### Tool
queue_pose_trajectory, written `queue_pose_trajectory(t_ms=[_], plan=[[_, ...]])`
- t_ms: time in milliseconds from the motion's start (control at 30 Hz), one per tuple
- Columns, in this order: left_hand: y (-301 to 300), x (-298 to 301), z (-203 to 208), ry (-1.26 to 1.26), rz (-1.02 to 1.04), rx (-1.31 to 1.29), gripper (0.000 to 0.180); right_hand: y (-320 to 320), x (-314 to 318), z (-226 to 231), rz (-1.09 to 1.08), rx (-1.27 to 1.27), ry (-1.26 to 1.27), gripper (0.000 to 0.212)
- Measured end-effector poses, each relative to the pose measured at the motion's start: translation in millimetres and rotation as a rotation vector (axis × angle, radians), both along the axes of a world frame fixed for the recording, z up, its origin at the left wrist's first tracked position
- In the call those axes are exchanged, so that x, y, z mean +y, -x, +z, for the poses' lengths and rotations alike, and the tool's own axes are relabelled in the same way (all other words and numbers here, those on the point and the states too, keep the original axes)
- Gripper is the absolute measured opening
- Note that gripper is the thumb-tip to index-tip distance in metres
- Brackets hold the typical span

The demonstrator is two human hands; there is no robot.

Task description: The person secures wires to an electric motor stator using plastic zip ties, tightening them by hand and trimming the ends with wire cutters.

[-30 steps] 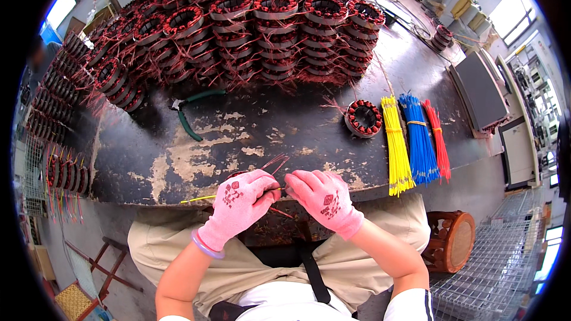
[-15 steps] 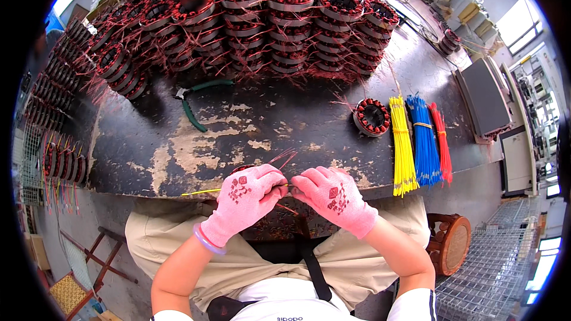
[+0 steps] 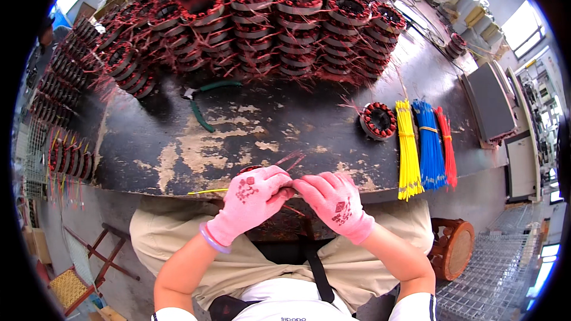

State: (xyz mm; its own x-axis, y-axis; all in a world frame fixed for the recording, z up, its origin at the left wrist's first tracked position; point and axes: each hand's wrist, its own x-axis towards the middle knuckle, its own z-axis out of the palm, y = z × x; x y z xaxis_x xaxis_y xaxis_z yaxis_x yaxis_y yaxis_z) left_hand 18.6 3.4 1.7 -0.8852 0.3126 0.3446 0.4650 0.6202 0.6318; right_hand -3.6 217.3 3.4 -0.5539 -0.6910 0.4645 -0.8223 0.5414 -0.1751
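On the worn black counter (image 3: 196,154), both pink-gloved hands' fingers (image 3: 284,185) pinch shut on a yellow wire (image 3: 205,191) at a half-hidden motor coil (image 3: 279,217); stacked coils (image 3: 285,24) wait beyond them.

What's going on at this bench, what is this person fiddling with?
A person in pink gloves sits at a worn black table. The left hand and right hand meet at the near table edge, pinching a thin yellow wire against a copper-wound coil that is mostly hidden beneath them. One loose coil sits to the right beside bundles of yellow wires, blue wires and red wires. A big stack of coils fills the far side, with green-handled pliers nearby.
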Motion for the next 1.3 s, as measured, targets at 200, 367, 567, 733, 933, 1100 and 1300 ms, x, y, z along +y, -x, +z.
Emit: queue_pose_trajectory(t_ms=[200, 367, 567, 733, 933, 1100, 1300], plan=[[-11.2, -0.3, -7.5, 0.081, 0.014, 0.052, 0.021, -6.0, -4.5, -11.3, -0.030, -0.142, 0.084, 0.035], [-1.7, -1.1, -16.2, -0.028, -0.083, 0.063, 0.019, -6.8, 3.9, -15.7, -0.081, -0.051, 0.048, 0.025], [-3.2, -11.3, 2.8, 0.058, 0.082, 0.370, 0.028, 3.3, 5.3, -20.8, -0.038, 0.030, -0.018, 0.004], [-2.6, -8.4, -17.8, 0.237, 0.132, 0.115, 0.033, 1.3, 11.3, -25.4, -0.033, -0.069, -0.038, 0.021], [-2.9, -13.7, -12.8, 0.293, 0.081, 0.194, 0.033, -25.1, 42.4, -19.9, -0.268, -0.405, 0.247, 0.039], [10.3, -4.3, -11.6, 0.271, 0.107, 0.266, 0.027, -45.1, 97.3, 9.6, -0.588, -0.410, 0.426, 0.012], [4.6, -5.7, -0.5, 0.205, 0.155, 0.045, 0.026, -52.3, 225.7, -1.0, -1.248, -0.413, 0.282, 0.052]])
